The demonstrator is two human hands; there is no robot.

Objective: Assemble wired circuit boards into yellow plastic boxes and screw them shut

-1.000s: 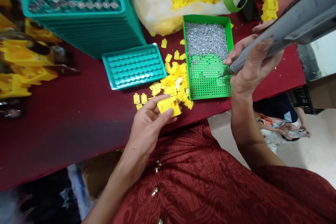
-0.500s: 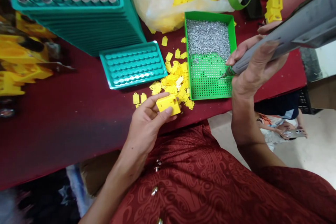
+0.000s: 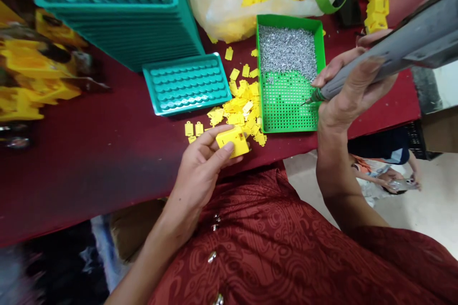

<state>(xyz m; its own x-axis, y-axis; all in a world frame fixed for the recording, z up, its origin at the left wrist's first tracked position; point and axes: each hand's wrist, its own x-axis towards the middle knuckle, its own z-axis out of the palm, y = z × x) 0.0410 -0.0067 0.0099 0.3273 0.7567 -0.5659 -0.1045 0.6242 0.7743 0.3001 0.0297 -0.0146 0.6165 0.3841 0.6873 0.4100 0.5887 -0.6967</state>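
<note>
Between the thumb and fingers of my left hand [image 3: 203,162] is a small yellow plastic case [image 3: 232,142], held over the table's front edge. My right hand [image 3: 343,90] is wrapped round a grey electric screwdriver [image 3: 379,57], whose thin bit points down to the left over the bare part of a green tray [image 3: 286,127]. Small silver screws [image 3: 288,50] fill the far half of that tray; a few lie apart from the heap. Flat yellow tabs [image 3: 241,105] are piled along the tray's left side, close to my left hand.
A shallow teal tray [image 3: 186,86] lies left of the yellow pile. Behind it rises a stack of teal trays [image 3: 121,28] topped with round metal pieces. A plastic bag [image 3: 214,9] of yellow parts stands at the back. On the right, a person holds a phone [image 3: 404,184].
The view has shifted slightly, so the table things sit a little further right. Both hands keep their grip on the yellow case and the screwdriver.
</note>
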